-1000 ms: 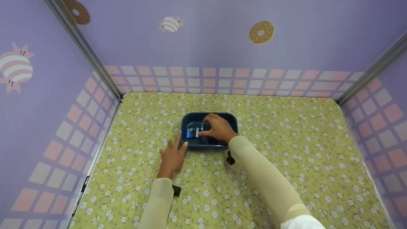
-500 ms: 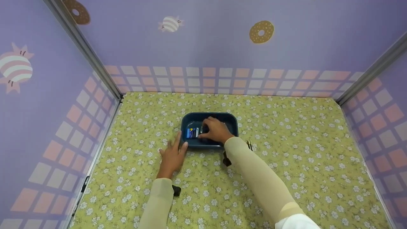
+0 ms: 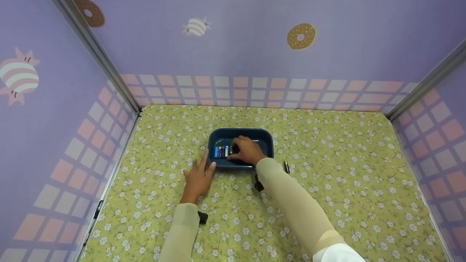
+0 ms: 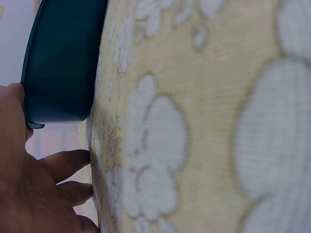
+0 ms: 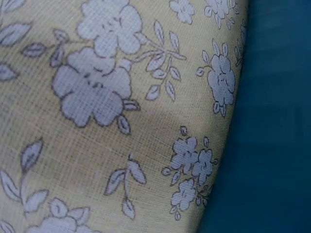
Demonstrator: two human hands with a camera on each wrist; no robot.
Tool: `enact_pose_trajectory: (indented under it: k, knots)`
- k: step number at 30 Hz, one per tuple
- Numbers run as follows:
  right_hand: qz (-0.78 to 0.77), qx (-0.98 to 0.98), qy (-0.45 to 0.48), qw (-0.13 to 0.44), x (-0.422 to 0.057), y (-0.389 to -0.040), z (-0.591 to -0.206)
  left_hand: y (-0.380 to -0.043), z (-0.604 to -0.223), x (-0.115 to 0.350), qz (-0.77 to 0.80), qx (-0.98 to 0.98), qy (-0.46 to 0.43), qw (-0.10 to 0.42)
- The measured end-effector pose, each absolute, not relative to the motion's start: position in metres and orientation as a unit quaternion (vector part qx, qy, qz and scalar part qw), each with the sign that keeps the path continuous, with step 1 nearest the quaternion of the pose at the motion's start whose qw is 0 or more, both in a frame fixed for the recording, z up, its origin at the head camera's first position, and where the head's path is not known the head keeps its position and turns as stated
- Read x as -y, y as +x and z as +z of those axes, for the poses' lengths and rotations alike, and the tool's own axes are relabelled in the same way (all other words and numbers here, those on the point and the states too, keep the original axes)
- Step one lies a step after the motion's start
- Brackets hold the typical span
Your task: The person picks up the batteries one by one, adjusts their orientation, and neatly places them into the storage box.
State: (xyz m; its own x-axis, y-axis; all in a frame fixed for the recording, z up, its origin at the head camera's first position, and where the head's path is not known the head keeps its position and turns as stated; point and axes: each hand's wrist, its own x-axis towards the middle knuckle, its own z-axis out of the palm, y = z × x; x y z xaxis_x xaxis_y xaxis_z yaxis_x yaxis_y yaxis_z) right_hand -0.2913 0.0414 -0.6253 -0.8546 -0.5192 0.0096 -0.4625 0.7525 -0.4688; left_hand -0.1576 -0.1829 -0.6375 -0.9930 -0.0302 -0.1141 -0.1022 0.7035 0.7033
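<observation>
In the head view a dark blue-green plastic bin [image 3: 269, 143] sits on the flowered cloth. Several batteries [image 3: 221, 151], some blue-wrapped and one white, lie side by side at its left end. My right hand [image 3: 248, 150] reaches inside, thumb and fingertips pinching a battery [image 3: 230, 150] right beside that row; the fingers partly hide it. My left hand [image 3: 197, 179] spreads its fingers at the bin's left front corner. The left wrist view has the thumb at the rim of the bin [image 4: 63, 63] and fingertips on the cloth. The right wrist view does not include the right hand.
A single black and gold battery [image 3: 286, 167] lies on the cloth to the right of the bin, close by the right sleeve [image 3: 291, 193]. Purple printed walls [image 3: 247, 54] with metal corner posts enclose the flowered surface [image 3: 346, 174] at the back and sides.
The right hand has shifted slightly left and lower inside the bin, bringing the battery closer to the row. Its sleeve moved left, uncovering the loose battery outside. The left hand stays put.
</observation>
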Motion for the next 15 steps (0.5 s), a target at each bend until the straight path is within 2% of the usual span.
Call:
enact_pose_trajectory:
  k: [15]
  knots:
    - [-0.224, -0.936, -0.263, 0.061, -0.0407, -0.2909, -0.6276, -0.1566, -0.6376, 0.1818, 0.391, -0.918, -0.046, 0.054]
